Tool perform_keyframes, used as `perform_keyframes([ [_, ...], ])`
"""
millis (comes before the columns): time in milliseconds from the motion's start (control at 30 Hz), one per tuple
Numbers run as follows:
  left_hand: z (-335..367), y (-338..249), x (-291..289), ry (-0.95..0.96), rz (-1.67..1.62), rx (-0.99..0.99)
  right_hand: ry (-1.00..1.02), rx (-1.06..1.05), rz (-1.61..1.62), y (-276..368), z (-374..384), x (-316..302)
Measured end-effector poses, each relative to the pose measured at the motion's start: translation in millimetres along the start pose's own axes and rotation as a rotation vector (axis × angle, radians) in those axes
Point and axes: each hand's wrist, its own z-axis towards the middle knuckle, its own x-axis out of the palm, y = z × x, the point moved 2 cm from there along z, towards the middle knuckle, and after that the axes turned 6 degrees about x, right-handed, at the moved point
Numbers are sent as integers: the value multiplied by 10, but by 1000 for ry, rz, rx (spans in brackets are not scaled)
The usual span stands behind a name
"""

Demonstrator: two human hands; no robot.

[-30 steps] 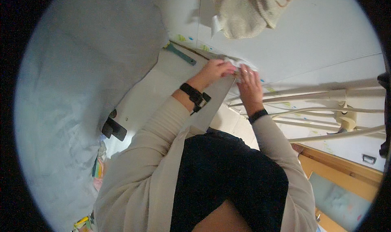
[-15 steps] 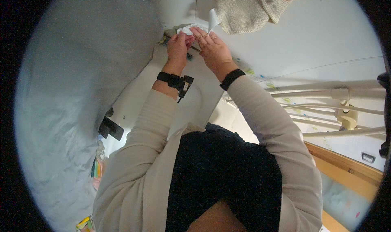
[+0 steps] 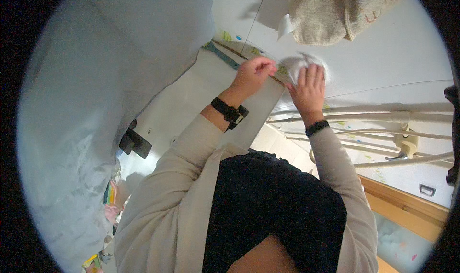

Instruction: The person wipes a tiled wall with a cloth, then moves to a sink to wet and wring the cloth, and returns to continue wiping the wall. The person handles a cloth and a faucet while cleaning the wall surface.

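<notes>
My right hand [image 3: 309,92] lies with fingers stretched over a crumpled white tissue [image 3: 293,66], pressing it to the upright white panel [image 3: 378,64]. The tissue is blurred by motion and partly hidden under the fingers. To the left of it, my left hand [image 3: 250,80] is raised near the panel's lower seam. Its fingers are curled in toward the thumb, and nothing shows in them. Behind that hand, a blue-green strip [image 3: 223,55] runs along the edge of the white ledge [image 3: 196,88]. Black bands sit on both wrists.
A knitted beige cloth [image 3: 318,14] hangs from above, with a white flap [image 3: 285,27] beside it. Cream tubes [image 3: 359,117] with a bracket [image 3: 406,141] run along the right. A grey-white sheet [image 3: 110,81] fills the left side. A dark bracket [image 3: 135,141] stands by it.
My right hand has moved rightward along the panel with the tissue. My left hand has come off the tissue and drawn back, fingers curled. The view has shifted slightly.
</notes>
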Motion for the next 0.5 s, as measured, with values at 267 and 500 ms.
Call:
perform_keyframes([
  [267,307,-1376,-311,-331,733,1049,4,-250,-72,863,895,107],
  [500,575,-1839,279,-101,1156,1292,31,-114,42,137,200,29],
])
